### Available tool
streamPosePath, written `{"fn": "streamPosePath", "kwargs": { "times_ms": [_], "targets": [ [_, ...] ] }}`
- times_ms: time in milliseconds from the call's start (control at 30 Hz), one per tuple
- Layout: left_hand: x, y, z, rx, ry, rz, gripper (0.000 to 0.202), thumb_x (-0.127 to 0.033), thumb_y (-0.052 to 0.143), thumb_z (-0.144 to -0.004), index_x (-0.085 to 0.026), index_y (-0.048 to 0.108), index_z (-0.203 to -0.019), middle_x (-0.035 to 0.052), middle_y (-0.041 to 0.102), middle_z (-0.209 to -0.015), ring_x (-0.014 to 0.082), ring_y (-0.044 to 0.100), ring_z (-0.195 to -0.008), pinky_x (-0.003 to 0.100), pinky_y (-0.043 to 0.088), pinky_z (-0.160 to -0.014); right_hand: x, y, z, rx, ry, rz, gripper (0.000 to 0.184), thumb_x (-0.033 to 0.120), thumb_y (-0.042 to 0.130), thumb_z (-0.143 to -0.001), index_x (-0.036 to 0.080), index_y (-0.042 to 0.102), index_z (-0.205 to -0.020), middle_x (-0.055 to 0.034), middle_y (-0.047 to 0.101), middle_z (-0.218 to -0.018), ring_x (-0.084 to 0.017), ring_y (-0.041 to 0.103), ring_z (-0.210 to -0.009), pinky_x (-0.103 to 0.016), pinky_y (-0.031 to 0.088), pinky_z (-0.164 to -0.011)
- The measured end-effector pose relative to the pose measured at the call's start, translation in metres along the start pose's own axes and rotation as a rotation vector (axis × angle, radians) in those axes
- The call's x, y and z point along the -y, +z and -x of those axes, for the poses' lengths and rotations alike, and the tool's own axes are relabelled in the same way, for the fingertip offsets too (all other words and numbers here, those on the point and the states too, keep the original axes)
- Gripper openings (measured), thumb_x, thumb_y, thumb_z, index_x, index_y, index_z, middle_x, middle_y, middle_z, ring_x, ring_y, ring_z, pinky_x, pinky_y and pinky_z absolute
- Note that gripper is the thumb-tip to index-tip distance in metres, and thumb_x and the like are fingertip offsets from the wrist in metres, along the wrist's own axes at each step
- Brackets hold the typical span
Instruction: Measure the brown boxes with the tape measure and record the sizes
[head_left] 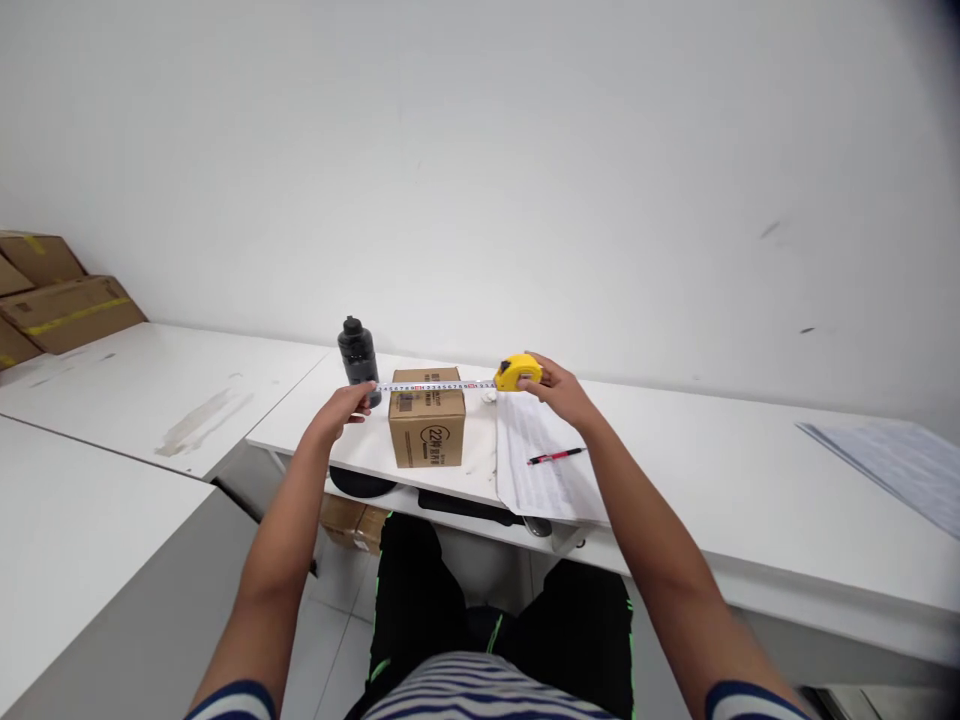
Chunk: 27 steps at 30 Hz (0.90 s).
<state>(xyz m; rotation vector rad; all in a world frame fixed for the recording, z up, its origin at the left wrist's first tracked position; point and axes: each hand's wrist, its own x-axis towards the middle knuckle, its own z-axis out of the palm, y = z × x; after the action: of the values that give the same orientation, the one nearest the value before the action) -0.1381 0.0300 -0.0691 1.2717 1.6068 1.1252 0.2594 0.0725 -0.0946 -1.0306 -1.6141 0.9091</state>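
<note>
A small brown cardboard box [426,428] stands on the white desk [720,470] in front of me. Across its top runs the drawn-out blade of a tape measure [435,386]. My left hand [346,408] pinches the blade's free end just left of the box, beside a black bottle [358,359]. My right hand [559,388] grips the yellow tape measure case [517,371] to the right of the box, above a printed sheet.
A printed sheet [544,465] with a red pen [555,456] on it lies right of the box. More papers [892,460] lie at the far right. Cardboard boxes [52,295] are stacked at the far left on another desk [165,390].
</note>
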Motion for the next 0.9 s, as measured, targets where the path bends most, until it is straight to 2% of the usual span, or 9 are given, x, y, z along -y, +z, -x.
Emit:
{"fn": "streamPosePath", "kwargs": {
  "times_ms": [100,233,400,467,533,600,700,800,900],
  "targets": [
    [0.001,0.022,-0.018,0.192,-0.053,-0.092,0.053,-0.071,0.065,-0.069,-0.019,0.053,-0.065,0.0004,0.057,-0.062,0.0151,0.055,-0.057,0.028,0.045,-0.056,-0.008,0.021,-0.011,0.061,-0.051,-0.022,0.062,0.042,0.073,-0.077,0.023,0.059,-0.133,-0.0080,0.068,-0.126,-0.022,0.064,-0.105,-0.035,0.053,-0.083],
    [-0.003,0.045,-0.021,0.198,0.004,-0.227,0.049,-0.067,0.065,-0.073,-0.019,0.056,-0.073,-0.0002,0.053,-0.061,0.0133,0.046,-0.052,0.025,0.034,-0.047,-0.009,0.049,-0.018,0.066,-0.067,-0.012,0.059,0.046,0.071,-0.079,0.024,0.057,-0.132,-0.0067,0.065,-0.131,-0.020,0.063,-0.106,-0.035,0.052,-0.089],
    [-0.009,0.034,-0.018,0.259,0.058,-0.228,0.047,-0.063,0.062,-0.080,-0.019,0.052,-0.068,-0.0015,0.048,-0.063,0.0109,0.043,-0.054,0.024,0.034,-0.051,-0.003,0.038,-0.008,0.000,-0.082,0.158,0.053,0.049,0.073,-0.077,0.024,0.060,-0.122,-0.0043,0.069,-0.117,-0.019,0.065,-0.091,-0.037,0.053,-0.081],
    [-0.021,0.026,-0.020,0.285,0.137,-0.225,0.045,-0.061,0.061,-0.082,-0.018,0.052,-0.068,-0.0006,0.050,-0.065,0.0108,0.044,-0.056,0.025,0.036,-0.053,0.006,0.033,0.011,-0.077,-0.118,0.294,0.052,0.054,0.075,-0.074,0.023,0.062,-0.113,-0.0042,0.071,-0.105,-0.019,0.064,-0.080,-0.035,0.053,-0.072],
    [-0.042,0.022,-0.029,0.296,0.245,-0.234,0.041,-0.058,0.061,-0.083,-0.019,0.057,-0.074,0.0010,0.056,-0.070,0.0121,0.049,-0.061,0.026,0.041,-0.059,0.020,0.041,0.042,-0.150,-0.160,0.412,0.052,0.059,0.075,-0.071,0.021,0.064,-0.105,-0.0045,0.070,-0.089,-0.019,0.061,-0.068,-0.032,0.050,-0.060],
    [-0.066,0.026,-0.044,0.295,0.363,-0.292,0.037,-0.056,0.059,-0.085,-0.019,0.063,-0.084,0.0038,0.064,-0.081,0.0152,0.057,-0.072,0.028,0.046,-0.069,0.035,0.065,0.076,-0.154,-0.177,0.440,0.051,0.061,0.071,-0.074,0.019,0.063,-0.102,-0.0038,0.067,-0.077,-0.018,0.057,-0.057,-0.029,0.045,-0.049],
    [-0.094,0.047,-0.072,0.336,0.404,-0.568,0.035,-0.051,0.053,-0.087,-0.020,0.068,-0.092,0.0073,0.071,-0.100,0.0201,0.062,-0.090,0.032,0.049,-0.085,0.057,0.118,0.108,-0.239,-0.185,0.475,0.057,0.053,0.066,-0.081,0.018,0.058,-0.125,-0.0061,0.071,-0.087,-0.021,0.066,-0.069,-0.031,0.052,-0.061],
    [-0.098,0.073,-0.089,0.386,0.311,-0.816,0.026,-0.041,0.058,-0.082,-0.017,0.070,-0.080,0.0113,0.073,-0.093,0.0243,0.063,-0.084,0.039,0.049,-0.086,0.071,0.161,0.104,-0.132,-0.124,0.650,0.055,0.049,0.060,-0.087,0.026,0.055,-0.137,-0.0066,0.073,-0.098,-0.024,0.070,-0.081,-0.032,0.053,-0.068],
    [-0.082,0.089,-0.090,0.381,0.305,-0.852,0.020,-0.034,0.059,-0.080,-0.017,0.070,-0.080,0.0113,0.074,-0.090,0.0247,0.063,-0.080,0.039,0.049,-0.085,0.078,0.180,0.083,-0.051,-0.047,0.732,0.055,0.052,0.056,-0.091,0.029,0.053,-0.141,-0.0067,0.074,-0.106,-0.025,0.071,-0.085,-0.033,0.053,-0.068]
  ]
}}
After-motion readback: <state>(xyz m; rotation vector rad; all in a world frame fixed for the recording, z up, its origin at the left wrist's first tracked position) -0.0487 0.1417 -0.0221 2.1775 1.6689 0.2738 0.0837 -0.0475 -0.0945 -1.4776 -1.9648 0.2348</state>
